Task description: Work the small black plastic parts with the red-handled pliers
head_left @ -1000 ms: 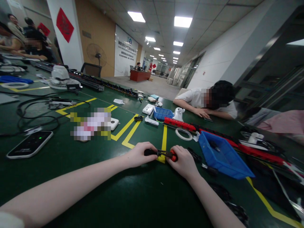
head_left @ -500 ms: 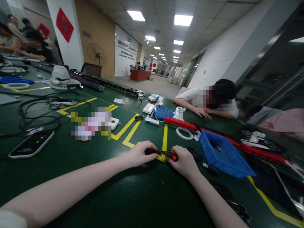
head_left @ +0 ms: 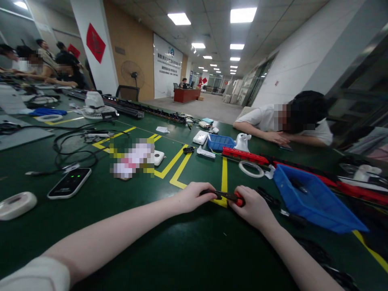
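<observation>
My right hand point(head_left: 253, 208) is closed round the red handles of dark-jawed pliers point(head_left: 230, 197); the jaws point left. My left hand point(head_left: 192, 198) pinches a small black piece point(head_left: 208, 192) between thumb and fingers. The jaws meet or overlap this piece; whether they bite into it I cannot make out. Both hands are just above the green table point(head_left: 194, 246), over a yellow tape line point(head_left: 224, 173). To the right of my right hand stands a blue bin point(head_left: 315, 206) with a dark item in it. Black connectors point(head_left: 292, 218) lie beside the bin.
Left are a black-screened device point(head_left: 70, 184), a white oval object point(head_left: 18, 205) and tangled black cables point(head_left: 75, 141). Beyond my hands lie a white tape ring point(head_left: 251, 169), a red rail point(head_left: 245, 154) and a smaller blue bin point(head_left: 221, 142). A person point(head_left: 303, 117) leans on the table's far right.
The view has swung left, so the table items appear farther right. My hands keep hold of the pliers and the black piece, which shows less between my left fingers.
</observation>
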### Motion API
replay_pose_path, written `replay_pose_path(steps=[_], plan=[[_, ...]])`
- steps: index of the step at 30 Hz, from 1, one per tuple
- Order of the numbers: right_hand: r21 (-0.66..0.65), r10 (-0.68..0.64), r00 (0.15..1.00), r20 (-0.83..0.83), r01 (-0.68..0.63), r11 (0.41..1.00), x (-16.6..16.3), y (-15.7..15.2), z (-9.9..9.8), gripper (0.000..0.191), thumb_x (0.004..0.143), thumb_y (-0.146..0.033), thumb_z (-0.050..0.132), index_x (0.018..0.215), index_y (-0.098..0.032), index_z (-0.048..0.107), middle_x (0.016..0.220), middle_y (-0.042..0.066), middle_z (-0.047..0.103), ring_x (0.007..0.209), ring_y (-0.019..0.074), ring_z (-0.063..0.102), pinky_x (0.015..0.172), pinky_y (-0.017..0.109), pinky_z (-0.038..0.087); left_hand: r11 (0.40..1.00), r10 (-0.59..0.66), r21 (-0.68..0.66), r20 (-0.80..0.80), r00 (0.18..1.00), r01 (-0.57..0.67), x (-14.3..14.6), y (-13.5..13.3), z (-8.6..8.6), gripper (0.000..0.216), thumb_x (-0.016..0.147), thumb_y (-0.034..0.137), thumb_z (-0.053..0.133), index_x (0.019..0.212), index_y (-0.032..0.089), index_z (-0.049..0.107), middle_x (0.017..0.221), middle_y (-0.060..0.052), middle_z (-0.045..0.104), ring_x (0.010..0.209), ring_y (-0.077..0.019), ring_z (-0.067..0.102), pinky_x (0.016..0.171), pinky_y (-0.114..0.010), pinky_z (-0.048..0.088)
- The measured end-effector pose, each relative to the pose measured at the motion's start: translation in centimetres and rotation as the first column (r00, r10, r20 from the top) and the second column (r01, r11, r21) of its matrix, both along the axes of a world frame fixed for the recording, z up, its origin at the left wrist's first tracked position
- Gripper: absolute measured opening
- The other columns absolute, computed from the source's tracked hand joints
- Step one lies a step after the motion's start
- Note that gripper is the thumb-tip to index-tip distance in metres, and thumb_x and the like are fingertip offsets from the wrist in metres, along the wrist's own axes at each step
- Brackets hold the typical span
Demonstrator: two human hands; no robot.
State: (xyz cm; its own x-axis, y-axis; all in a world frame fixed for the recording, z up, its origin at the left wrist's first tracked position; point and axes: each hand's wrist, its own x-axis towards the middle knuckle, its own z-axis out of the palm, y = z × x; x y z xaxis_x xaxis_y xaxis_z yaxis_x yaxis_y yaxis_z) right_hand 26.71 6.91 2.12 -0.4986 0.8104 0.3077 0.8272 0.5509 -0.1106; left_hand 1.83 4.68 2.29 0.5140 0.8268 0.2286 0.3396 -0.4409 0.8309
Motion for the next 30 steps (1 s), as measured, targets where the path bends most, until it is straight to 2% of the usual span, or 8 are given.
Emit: replay_pose_path(steps=[13,19,23,30], plan=[[0.056,0.004,1.000,0.012,-0.004,0.998,-0.09,-0.10,0.18,0.015,0.079,-0.033,0.058,0.076,-0.021,0.050,0.077,0.005,0.058,0.072,0.0207,0.054,0.065,0.032,0.039,0.996,0.007,0.089,0.006,1.000,-0.007,0.39,0.35,-0.67,0.020,0.091,0.027,0.059,0.105,0.014,0.066,0.104,-0.007,0.067,0.095,-0.0177,0.062,0.084,-0.029,0.048],[0.064,-0.024,1.000,-0.012,0.024,0.998,-0.23,-0.28,0.27,0.013,0.078,-0.033,0.058,0.076,-0.021,0.051,0.079,0.005,0.059,0.075,0.0211,0.055,0.067,0.032,0.039,0.984,0.082,0.158,0.036,0.996,-0.087,0.55,0.20,-0.56,0.018,0.088,0.026,0.062,0.101,0.016,0.068,0.099,-0.005,0.067,0.089,-0.0162,0.062,0.081,-0.027,0.048],[0.066,-0.034,0.999,-0.012,0.035,0.997,-0.24,-0.24,0.21,0.013,0.077,-0.033,0.058,0.076,-0.021,0.051,0.080,0.005,0.060,0.077,0.0215,0.055,0.067,0.032,0.039,0.976,0.134,0.164,0.053,0.990,-0.141,0.51,-0.06,-0.17,0.016,0.086,0.026,0.064,0.097,0.016,0.071,0.095,-0.004,0.068,0.087,-0.0162,0.063,0.079,-0.027,0.049],[0.093,-0.025,0.999,-0.023,0.027,0.995,0.02,-0.09,0.14,0.014,0.076,-0.033,0.060,0.075,-0.022,0.051,0.080,0.006,0.060,0.080,0.0229,0.053,0.068,0.033,0.038,0.979,0.133,0.149,0.052,0.990,-0.140,0.44,-0.23,0.07,0.016,0.084,0.028,0.066,0.095,0.017,0.070,0.097,-0.005,0.068,0.089,-0.0174,0.063,0.080,-0.029,0.051]])
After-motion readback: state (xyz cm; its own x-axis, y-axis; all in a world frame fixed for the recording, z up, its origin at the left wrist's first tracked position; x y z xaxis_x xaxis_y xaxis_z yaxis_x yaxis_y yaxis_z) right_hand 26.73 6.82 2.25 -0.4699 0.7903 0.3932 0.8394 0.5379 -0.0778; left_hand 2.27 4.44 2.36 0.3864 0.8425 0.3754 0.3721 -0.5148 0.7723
